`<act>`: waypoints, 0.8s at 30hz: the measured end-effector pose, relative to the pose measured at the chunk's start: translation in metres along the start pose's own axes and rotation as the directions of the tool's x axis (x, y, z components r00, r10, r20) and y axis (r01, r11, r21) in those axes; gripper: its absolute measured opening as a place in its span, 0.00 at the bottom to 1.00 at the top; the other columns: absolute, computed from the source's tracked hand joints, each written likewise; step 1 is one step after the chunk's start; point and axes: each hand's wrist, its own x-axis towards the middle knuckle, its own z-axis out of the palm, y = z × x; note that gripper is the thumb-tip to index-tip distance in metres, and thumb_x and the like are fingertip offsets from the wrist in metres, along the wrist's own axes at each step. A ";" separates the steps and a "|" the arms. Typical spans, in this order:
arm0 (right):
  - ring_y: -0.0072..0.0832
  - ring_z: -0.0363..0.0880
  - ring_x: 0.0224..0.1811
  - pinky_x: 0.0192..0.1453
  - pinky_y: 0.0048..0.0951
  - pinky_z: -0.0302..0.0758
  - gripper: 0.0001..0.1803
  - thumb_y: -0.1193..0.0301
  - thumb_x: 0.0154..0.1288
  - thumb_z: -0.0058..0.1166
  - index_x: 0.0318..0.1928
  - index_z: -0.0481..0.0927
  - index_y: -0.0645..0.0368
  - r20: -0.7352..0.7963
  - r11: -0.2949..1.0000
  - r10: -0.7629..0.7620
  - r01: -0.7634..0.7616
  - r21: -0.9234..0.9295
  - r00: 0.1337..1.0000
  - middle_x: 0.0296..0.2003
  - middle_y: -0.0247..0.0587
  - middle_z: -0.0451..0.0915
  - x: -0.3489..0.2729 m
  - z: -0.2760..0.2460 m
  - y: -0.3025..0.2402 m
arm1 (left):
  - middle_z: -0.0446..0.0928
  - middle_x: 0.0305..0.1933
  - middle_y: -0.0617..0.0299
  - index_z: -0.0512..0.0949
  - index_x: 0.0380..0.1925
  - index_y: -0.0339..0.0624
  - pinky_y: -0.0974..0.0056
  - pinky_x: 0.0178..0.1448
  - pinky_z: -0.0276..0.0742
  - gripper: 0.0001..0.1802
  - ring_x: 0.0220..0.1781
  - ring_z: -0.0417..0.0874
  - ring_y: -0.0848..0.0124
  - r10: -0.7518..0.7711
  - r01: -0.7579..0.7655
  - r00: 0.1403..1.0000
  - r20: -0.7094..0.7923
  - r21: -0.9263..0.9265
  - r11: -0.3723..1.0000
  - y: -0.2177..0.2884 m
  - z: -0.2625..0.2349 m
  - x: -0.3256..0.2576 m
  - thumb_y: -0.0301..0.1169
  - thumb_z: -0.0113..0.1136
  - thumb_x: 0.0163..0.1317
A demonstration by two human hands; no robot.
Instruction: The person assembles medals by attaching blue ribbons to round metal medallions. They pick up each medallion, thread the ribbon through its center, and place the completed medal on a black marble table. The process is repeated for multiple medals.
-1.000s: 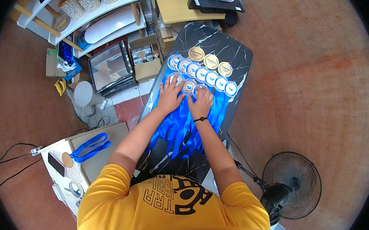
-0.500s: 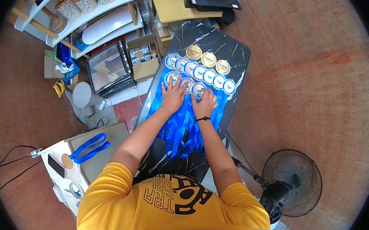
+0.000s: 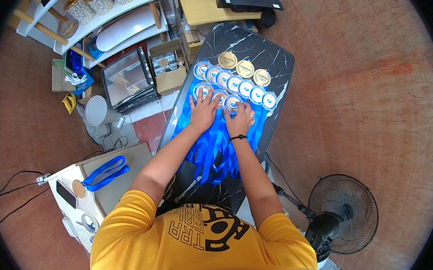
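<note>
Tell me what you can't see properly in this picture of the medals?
- Head view: the medals are too small to show their designs.
- The hands cover parts of the front medals and the ribbons.
- The fan base is hidden by the dark rim.
- The shelf bends and blurs near the edge.

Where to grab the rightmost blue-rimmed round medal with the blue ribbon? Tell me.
Pinch the rightmost blue-rimmed medal by its disc's outer right rim, coming from the bare side of the black marble-patterned table. It lies flat; its left edge adjoins another medal, and the right hand is close.
</note>
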 end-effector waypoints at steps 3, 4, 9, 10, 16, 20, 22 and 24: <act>0.45 0.66 0.63 0.60 0.54 0.63 0.28 0.57 0.48 0.72 0.51 0.81 0.51 -0.011 1.000 0.003 -0.003 -0.010 1.000 0.59 0.42 0.72 0.000 0.001 0.000 | 0.57 0.77 0.61 0.71 0.66 0.69 0.24 0.73 0.39 0.24 0.80 0.50 0.45 0.005 -0.005 1.000 -0.001 0.022 1.000 0.000 0.000 0.000 0.38 0.52 0.70; 0.45 0.66 0.63 0.60 0.54 0.63 0.28 0.57 0.48 0.72 0.51 0.81 0.51 -0.009 1.000 0.007 -0.007 -0.011 1.000 0.59 0.43 0.72 0.000 0.001 0.000 | 0.57 0.77 0.61 0.71 0.66 0.69 0.24 0.73 0.39 0.24 0.80 0.50 0.45 0.006 -0.006 1.000 0.003 0.026 1.000 0.000 -0.001 0.000 0.37 0.52 0.70; 0.45 0.66 0.63 0.61 0.54 0.63 0.29 0.57 0.48 0.72 0.51 0.81 0.51 -0.004 1.000 0.007 -0.007 0.000 1.000 0.59 0.43 0.72 0.000 0.002 0.001 | 0.57 0.77 0.61 0.70 0.66 0.72 0.25 0.73 0.38 0.24 0.79 0.51 0.45 -0.007 0.006 1.000 0.023 0.028 1.000 0.000 0.000 0.001 0.36 0.52 0.70; 0.45 0.66 0.63 0.61 0.54 0.63 0.29 0.57 0.48 0.72 0.51 0.81 0.51 -0.002 1.000 0.008 -0.008 0.005 1.000 0.59 0.43 0.72 0.000 0.002 0.002 | 0.57 0.77 0.61 0.70 0.66 0.72 0.24 0.73 0.38 0.24 0.79 0.51 0.45 -0.008 0.007 1.000 0.027 0.029 1.000 0.000 0.000 0.001 0.36 0.52 0.70; 0.45 0.66 0.63 0.61 0.55 0.62 0.28 0.57 0.49 0.71 0.51 0.81 0.51 -0.009 1.000 0.011 -0.011 0.000 1.000 0.60 0.43 0.71 -0.002 -0.001 -0.001 | 0.52 0.79 0.58 0.65 0.70 0.65 0.23 0.72 0.37 0.29 0.80 0.48 0.45 0.009 -0.009 1.000 0.006 0.003 1.000 0.004 -0.005 -0.002 0.37 0.53 0.69; 0.45 0.69 0.59 0.59 0.49 0.64 0.21 0.63 0.54 0.67 0.48 0.81 0.54 -0.132 0.997 -0.045 0.053 0.060 0.990 0.55 0.44 0.75 -0.006 -0.012 0.004 | 0.49 0.80 0.53 0.59 0.73 0.54 0.23 0.72 0.38 0.34 0.80 0.46 0.44 0.006 -0.007 0.999 0.042 0.016 1.000 0.015 -0.019 -0.026 0.38 0.55 0.67; 0.46 0.72 0.56 0.59 0.48 0.66 0.17 0.66 0.56 0.64 0.47 0.81 0.55 -0.174 0.981 -0.085 0.113 0.158 0.981 0.52 0.46 0.77 -0.011 -0.025 0.020 | 0.46 0.80 0.52 0.59 0.73 0.50 0.23 0.72 0.35 0.35 0.81 0.43 0.44 -0.019 0.018 0.996 0.089 0.012 1.000 0.020 -0.029 -0.053 0.37 0.56 0.66; 0.46 0.74 0.52 0.57 0.46 0.66 0.13 0.69 0.57 0.62 0.43 0.81 0.56 -0.155 0.968 -0.156 0.182 0.173 0.976 0.46 0.46 0.79 -0.028 -0.040 0.036 | 0.53 0.77 0.50 0.62 0.70 0.47 0.28 0.73 0.43 0.35 0.79 0.49 0.45 0.002 -0.002 1.000 0.007 0.063 0.998 0.027 -0.038 -0.084 0.35 0.60 0.62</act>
